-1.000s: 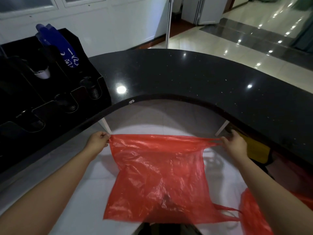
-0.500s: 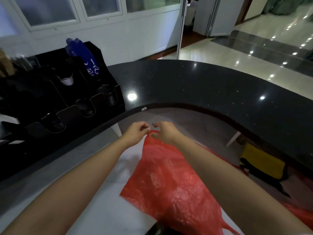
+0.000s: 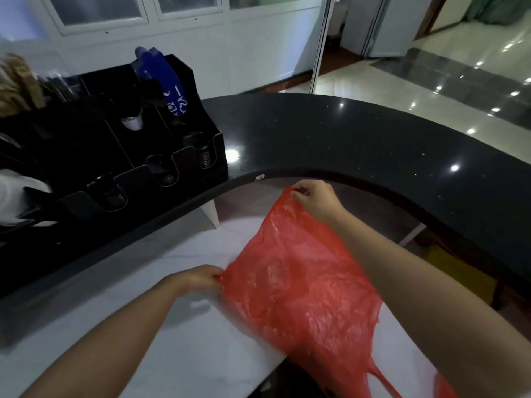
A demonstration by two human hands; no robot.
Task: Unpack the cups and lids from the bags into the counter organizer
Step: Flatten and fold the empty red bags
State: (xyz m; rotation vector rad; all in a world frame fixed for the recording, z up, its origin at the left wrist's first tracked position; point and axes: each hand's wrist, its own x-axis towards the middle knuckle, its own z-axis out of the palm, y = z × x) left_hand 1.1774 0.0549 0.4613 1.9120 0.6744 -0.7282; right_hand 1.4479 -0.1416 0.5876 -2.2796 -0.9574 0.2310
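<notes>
A flat, empty-looking red plastic bag [image 3: 298,285] lies over the white lower work surface [image 3: 184,334]. My right hand [image 3: 316,199] pinches its far corner just under the counter's curved edge. My left hand [image 3: 198,280] pinches the bag's left edge nearer to me. The black counter organizer [image 3: 115,150] stands at the left on the black counter [image 3: 359,145]; its front slots show dark cups, a white cup [image 3: 132,122] sits further back, and a blue sleeve of cups [image 3: 166,79] sticks out of its top right compartment.
A white object [image 3: 17,193] lies at the organizer's left. A yellow item [image 3: 457,271] sits on the floor under the counter at the right. The bag's handle hangs off the near table edge. Glossy tiled floor lies beyond the counter.
The bag was held stretched wide, then my hands came together at its top edge. Now my left hand has slid down and toward me along the left edge, while my right stays at the top.
</notes>
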